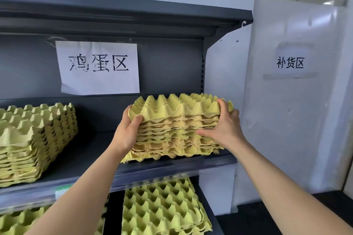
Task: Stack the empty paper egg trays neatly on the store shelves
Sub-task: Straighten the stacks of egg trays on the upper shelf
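On the middle shelf [172, 166], at its right end and close to its front edge, a stack of yellow-green paper egg trays [177, 126] is set. The stack is gripped from both sides. Its left side is clasped by the left hand [127, 133], with the thumb hooked over the front corner of the top tray. Its right side is held by the right hand [226, 128], whose fingers [223, 105] are curled over the top tray's right corner while the thumb is pressed against the layered tray edges at the front.

At the left end of the middle shelf, well apart from the held stack, a second stack [34, 139] is seen, partly cut off by the frame. Below the middle shelf, a lower pile [162, 208] is laid cups-up, and a further pile [17, 221] is partly hidden by the left forearm. On the back panel above the middle shelf, a white paper sign [98, 66] with three handwritten characters is fixed. To the right of the middle shelf, a smaller sign [290, 63] is carried by a white wall [286, 120].
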Demonstrator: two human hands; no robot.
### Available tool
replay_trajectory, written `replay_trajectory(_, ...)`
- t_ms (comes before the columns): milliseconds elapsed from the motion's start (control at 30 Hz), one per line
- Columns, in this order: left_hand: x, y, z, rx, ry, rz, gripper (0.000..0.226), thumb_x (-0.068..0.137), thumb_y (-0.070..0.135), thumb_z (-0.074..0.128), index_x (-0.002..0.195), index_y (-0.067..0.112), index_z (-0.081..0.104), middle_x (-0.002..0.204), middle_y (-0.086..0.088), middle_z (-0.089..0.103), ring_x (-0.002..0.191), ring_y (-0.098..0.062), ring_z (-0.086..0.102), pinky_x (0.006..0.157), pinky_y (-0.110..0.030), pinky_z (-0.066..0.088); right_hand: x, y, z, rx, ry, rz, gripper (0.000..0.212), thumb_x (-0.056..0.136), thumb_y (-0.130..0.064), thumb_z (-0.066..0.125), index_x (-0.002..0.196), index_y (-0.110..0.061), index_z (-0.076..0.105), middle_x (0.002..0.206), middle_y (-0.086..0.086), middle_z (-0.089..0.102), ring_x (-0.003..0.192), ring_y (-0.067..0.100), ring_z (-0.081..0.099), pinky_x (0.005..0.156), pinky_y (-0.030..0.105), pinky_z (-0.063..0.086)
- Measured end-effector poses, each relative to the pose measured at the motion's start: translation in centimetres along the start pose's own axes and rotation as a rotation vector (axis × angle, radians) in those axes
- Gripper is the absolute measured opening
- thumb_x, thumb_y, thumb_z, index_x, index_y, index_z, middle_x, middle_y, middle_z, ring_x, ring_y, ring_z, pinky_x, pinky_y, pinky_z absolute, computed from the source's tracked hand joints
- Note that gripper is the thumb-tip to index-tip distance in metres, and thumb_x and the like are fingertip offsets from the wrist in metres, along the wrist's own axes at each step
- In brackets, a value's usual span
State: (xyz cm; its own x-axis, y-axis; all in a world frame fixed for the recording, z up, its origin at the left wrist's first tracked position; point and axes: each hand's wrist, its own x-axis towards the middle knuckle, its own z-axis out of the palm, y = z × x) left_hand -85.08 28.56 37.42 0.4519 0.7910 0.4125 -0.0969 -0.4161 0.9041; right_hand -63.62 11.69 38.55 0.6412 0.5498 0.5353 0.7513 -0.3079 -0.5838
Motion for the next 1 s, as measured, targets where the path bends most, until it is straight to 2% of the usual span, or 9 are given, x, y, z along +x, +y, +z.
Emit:
replay_trajectory(100, -0.7, 0.3, 0.4, 0.080, 0.024, 0.017, 0.043, 0.103, 0.032, 0.038, 0.146, 0.030, 0.030, 0.116, 0.009, 0.057, 0.106, -0.012, 0.054, 0.088, -0.029, 0.041, -0.2, 0.2, -0.1, -0.028, -0.020, -0.014, 0.118, 0.054, -0.055, 0.086, 0.143, -0.040, 0.010, 0.136, 0.015, 0.025, 0.123, 0.033, 0.039, 0.102, 0.041, 0.039)
replay_trajectory(167, -1.2, 0.6, 0.8, 0.174, 0.059, 0.023, 0.041, 0.104, 0.035, 0.036, 0.143, 0.025, 0.032, 0.107, 0.013, 0.058, 0.097, -0.007, 0.055, 0.079, -0.028, 0.040, -0.5, 0.6, -0.4, -0.009, -0.046, -0.033, 0.117, 0.055, -0.054, 0.086, 0.143, -0.042, 0.010, 0.136, 0.013, 0.025, 0.114, 0.032, 0.049, 0.098, 0.039, 0.042)
replay_trajectory(267, -2.1, 0.4, 0.9, 0.286, 0.099, -0.009, 0.050, 0.103, 0.045, 0.035, 0.145, 0.019, 0.032, 0.114, 0.009, 0.055, 0.103, -0.015, 0.053, 0.084, -0.030, 0.036, -0.9, 1.3, -1.0, 0.067, -0.116, -0.039, 0.116, 0.058, -0.046, 0.088, 0.144, -0.044, 0.009, 0.141, 0.012, 0.022, 0.114, 0.029, 0.051, 0.092, 0.031, 0.038)
replay_trajectory(367, -2.7, 0.2, 0.8, 0.320, 0.058, -0.072, 0.064, 0.096, 0.061, 0.037, 0.151, 0.029, 0.025, 0.119, 0.010, 0.051, 0.108, -0.015, 0.048, 0.089, -0.032, 0.036, -1.0, 2.6, -1.0, 0.194, -0.156, -0.007, 0.122, 0.061, -0.040, 0.088, 0.147, -0.045, 0.001, 0.149, 0.011, 0.024, 0.129, 0.027, 0.040, 0.094, 0.029, 0.032)
replay_trajectory(467, -2.8, 0.2, 0.8, 0.364, 0.055, -0.117, 0.077, 0.088, 0.071, 0.042, 0.151, 0.034, 0.020, 0.117, 0.010, 0.051, 0.107, -0.018, 0.050, 0.088, -0.033, 0.038, -0.7, 2.9, -0.8, 0.227, -0.167, -0.006, 0.119, 0.062, -0.035, 0.089, 0.147, -0.041, 0.006, 0.148, 0.010, 0.034, 0.132, 0.026, 0.038, 0.094, 0.029, 0.032)
replay_trajectory(533, -2.7, 0.3, 1.0, 0.350, 0.083, -0.116, 0.081, 0.084, 0.073, 0.046, 0.150, 0.033, 0.023, 0.118, 0.011, 0.051, 0.106, -0.017, 0.050, 0.089, -0.034, 0.040, -0.5, 3.0, -0.8, 0.236, -0.157, 0.006, 0.115, 0.061, -0.033, 0.090, 0.147, -0.038, 0.013, 0.145, 0.009, 0.039, 0.130, 0.025, 0.040, 0.093, 0.028, 0.033)
replay_trajectory(667, -2.6, 0.6, 1.5, 0.351, 0.144, -0.085, 0.072, 0.085, 0.071, 0.049, 0.144, 0.032, 0.036, 0.118, 0.013, 0.055, 0.106, -0.016, 0.052, 0.088, -0.034, 0.041, -0.2, 3.0, -1.3, 0.254, -0.113, 0.002, 0.107, 0.060, -0.028, 0.091, 0.143, -0.035, 0.025, 0.142, 0.006, 0.044, 0.129, 0.024, 0.041, 0.092, 0.029, 0.035)
replay_trajectory(867, -1.6, 1.2, 1.3, 0.104, 0.141, -0.065, 0.068, 0.079, 0.068, 0.060, 0.136, 0.033, 0.046, 0.123, 0.012, 0.061, 0.114, -0.017, 0.059, 0.101, -0.044, 0.047, 0.8, 2.1, -2.3, 0.239, -0.055, -0.034, 0.105, 0.058, -0.030, 0.091, 0.141, -0.037, 0.027, 0.141, 0.004, 0.045, 0.127, 0.024, 0.043, 0.097, 0.035, 0.038)
replay_trajectory(1000, -1.3, 1.2, 1.2, 0.008, 0.129, -0.044, 0.059, 0.081, 0.065, 0.061, 0.132, 0.038, 0.048, 0.124, 0.015, 0.062, 0.115, -0.015, 0.059, 0.103, -0.047, 0.046, 1.0, 1.2, -2.7, 0.223, -0.026, -0.071, 0.105, 0.060, -0.030, 0.090, 0.142, -0.036, 0.025, 0.141, 0.005, 0.043, 0.126, 0.025, 0.043, 0.095, 0.033, 0.037)
